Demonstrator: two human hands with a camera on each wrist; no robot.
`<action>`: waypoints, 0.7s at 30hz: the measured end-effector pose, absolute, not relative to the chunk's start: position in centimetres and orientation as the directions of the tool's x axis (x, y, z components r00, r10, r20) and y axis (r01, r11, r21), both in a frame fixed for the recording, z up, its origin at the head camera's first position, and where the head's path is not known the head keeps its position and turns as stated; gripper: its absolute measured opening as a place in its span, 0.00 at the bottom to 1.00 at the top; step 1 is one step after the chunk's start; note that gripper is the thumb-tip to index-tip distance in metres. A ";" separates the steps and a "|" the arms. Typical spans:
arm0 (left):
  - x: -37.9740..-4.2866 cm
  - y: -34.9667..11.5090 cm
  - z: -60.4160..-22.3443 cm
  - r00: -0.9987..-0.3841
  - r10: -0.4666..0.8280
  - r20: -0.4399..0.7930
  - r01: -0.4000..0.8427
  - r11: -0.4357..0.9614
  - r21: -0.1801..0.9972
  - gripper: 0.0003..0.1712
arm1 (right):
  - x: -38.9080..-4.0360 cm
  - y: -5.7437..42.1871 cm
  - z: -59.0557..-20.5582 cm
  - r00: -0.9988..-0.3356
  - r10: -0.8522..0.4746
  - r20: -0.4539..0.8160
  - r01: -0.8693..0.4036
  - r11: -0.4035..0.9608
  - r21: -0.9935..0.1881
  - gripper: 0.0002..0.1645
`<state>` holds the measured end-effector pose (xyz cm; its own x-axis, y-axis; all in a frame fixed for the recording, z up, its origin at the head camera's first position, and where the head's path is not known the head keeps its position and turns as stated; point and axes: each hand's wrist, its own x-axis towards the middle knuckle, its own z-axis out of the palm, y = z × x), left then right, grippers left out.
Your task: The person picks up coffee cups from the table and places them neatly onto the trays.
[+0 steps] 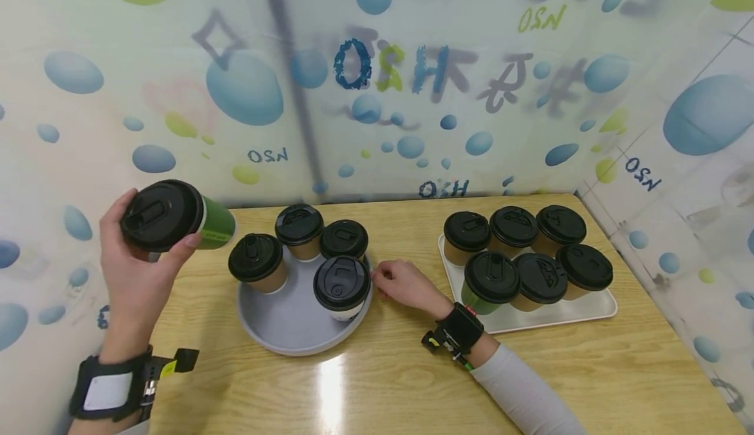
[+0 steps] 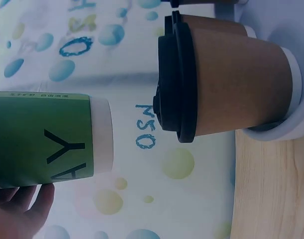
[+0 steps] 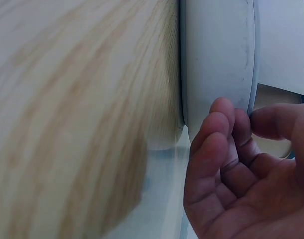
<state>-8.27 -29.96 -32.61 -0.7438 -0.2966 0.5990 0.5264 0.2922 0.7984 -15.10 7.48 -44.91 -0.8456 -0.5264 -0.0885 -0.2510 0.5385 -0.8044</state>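
Note:
My left hand [image 1: 134, 281] grips a green paper cup [image 1: 216, 224] by its black-lidded end, tilted and lifted to the left of a round grey tray [image 1: 277, 330]. In the left wrist view, dark letters show on the cup's side and its pale base faces the brown cups. At the tray's right edge, my right hand [image 1: 409, 286] pinches the rim between thumb and forefinger. On that tray stand brown cups with black lids, among them one brown cup [image 1: 271, 279] at the left, and a white cup [image 1: 346, 313] at the front right.
A white rectangular tray [image 1: 554, 319] at the right holds several lidded cups, mostly brown, with a green cup [image 1: 480, 301] at its front left corner. Both trays stand on a wooden table [image 1: 400, 369], backed by a patterned curtain [image 1: 400, 180].

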 end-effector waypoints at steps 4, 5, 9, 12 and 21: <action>-7.2 -29.6 -32.9 -0.730 -0.277 0.625 0.570 0.259 0.780 0.51 | -15.1 7.5 -45.0 -0.844 -0.530 -0.086 -0.253 0.535 -0.806 0.18; -7.0 -29.5 -33.0 -0.729 -0.276 0.626 0.575 0.248 0.779 0.51 | -15.1 7.5 -45.0 -0.844 -0.530 -0.085 -0.255 0.535 -0.806 0.18; -6.2 -29.2 -33.3 -0.725 -0.238 0.646 0.635 0.131 0.761 0.51 | -15.0 7.6 -45.0 -0.842 -0.534 -0.073 -0.267 0.531 -0.805 0.18; -5.6 -28.9 -33.7 -0.718 -0.161 0.678 0.670 0.104 0.735 0.52 | -15.1 7.7 -45.0 -0.842 -0.535 -0.073 -0.265 0.528 -0.807 0.18; -3.7 -27.9 -35.5 -0.746 0.001 0.666 0.657 0.166 0.736 0.57 | -15.2 7.6 -45.1 -0.838 -0.541 -0.073 -0.270 0.526 -0.806 0.18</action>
<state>-3.74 -27.88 -35.47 -0.7462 0.0005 0.6658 0.6566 0.1659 0.7358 -15.21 7.61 -45.13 -0.8376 -0.5414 -0.0725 -0.2703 0.5262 -0.8062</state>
